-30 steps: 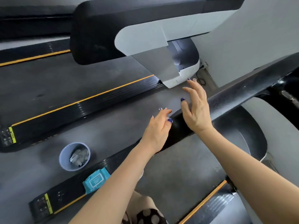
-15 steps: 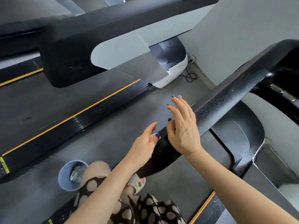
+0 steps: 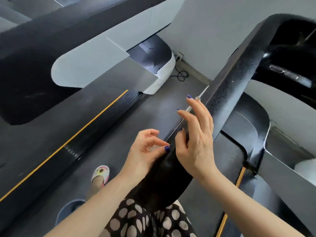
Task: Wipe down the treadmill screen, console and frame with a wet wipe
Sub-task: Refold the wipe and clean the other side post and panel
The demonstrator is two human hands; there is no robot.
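Both hands empty at the near end of the black handrail (image 3: 227, 93), which runs from the rounded end cap at about 6 o'clock up toward the console (image 3: 290, 53) at 2 o'clock. Left hand (image 3: 145, 151) sits just left of the rail, fingers loosely curled, thumb tip touching or nearly touching the rail's upper edge; it pinches nothing I can make out. Right hand (image 3: 196, 139) lies against the rail from the right side, fingers straight and slightly fanned toward 12 o'clock, thumb down on the rail surface. No wet wipe shows in either hand. Change over the last second: the view has swung up and right, so the wipe packet that lay on the side strip at 7 o'clock has dropped out of frame and only a sliver of the small blue bin (image 3: 68, 212) remains at the bottom edge; the used wipes in it are no longer visible. The left hand has gone from flat on the rail to curled; the right has slid a little down the rail toward the body. A slippered foot (image 3: 100, 175) now stands on the floor at 7 o'clock. Neighbouring treadmill (image 3: 95, 65) fills 10 to 12 o'clock. Reading: a wipe appears to have been binned; this looks like a bare-hand check of the rail, or a pause between wipes. Console and screen would need a fresh wipe from the packet, whose place I cannot tell now.
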